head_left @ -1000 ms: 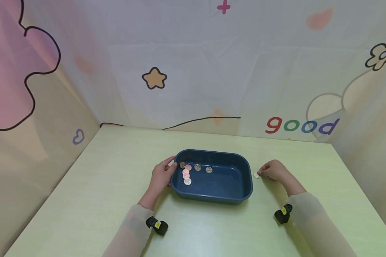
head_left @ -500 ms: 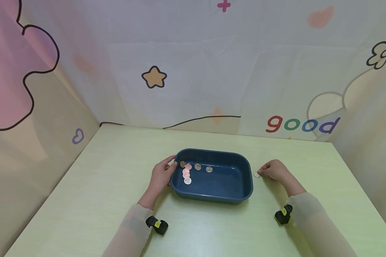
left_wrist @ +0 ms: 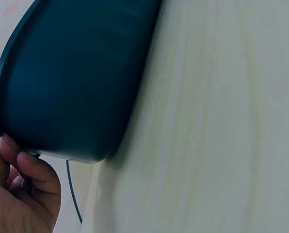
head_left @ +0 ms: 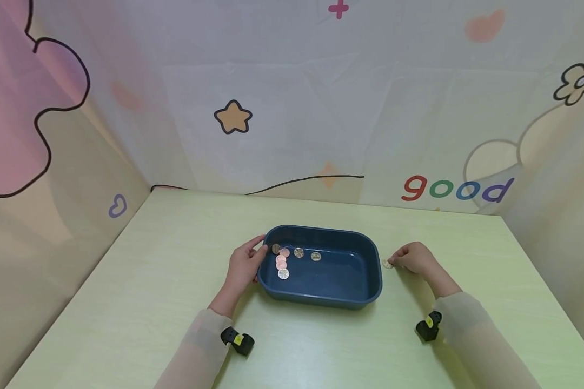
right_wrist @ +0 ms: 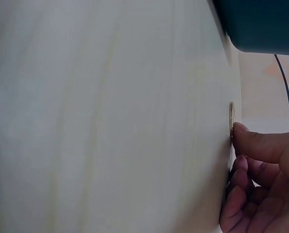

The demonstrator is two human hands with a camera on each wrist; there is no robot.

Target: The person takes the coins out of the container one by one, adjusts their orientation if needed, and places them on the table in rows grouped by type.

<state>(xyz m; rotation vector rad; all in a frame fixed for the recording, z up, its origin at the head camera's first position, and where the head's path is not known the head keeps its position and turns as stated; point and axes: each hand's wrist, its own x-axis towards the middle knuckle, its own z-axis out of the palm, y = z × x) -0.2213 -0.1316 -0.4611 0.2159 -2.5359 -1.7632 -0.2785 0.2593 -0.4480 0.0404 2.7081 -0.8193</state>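
A dark blue rectangular tray [head_left: 321,300] stands on the table, with several coins lying inside near its left end. Some are pink coins [head_left: 281,259]; others are silvery, such as one silver coin [head_left: 316,256] toward the middle. My left hand [head_left: 243,267] grips the tray's left end at the rim. Beyond the tray's right end, my right hand [head_left: 415,258] holds a silvery coin [head_left: 387,264] at the thumb and fingertips, close to the tabletop. The right wrist view shows this coin [right_wrist: 232,119] edge-on against the thumb tip; the index fingertip is hidden there.
The pale green table [head_left: 126,302] meets a printed cloth backdrop [head_left: 292,135] at the back and both sides. Small black cameras sit at both wrists, including the left wrist camera [head_left: 237,341].
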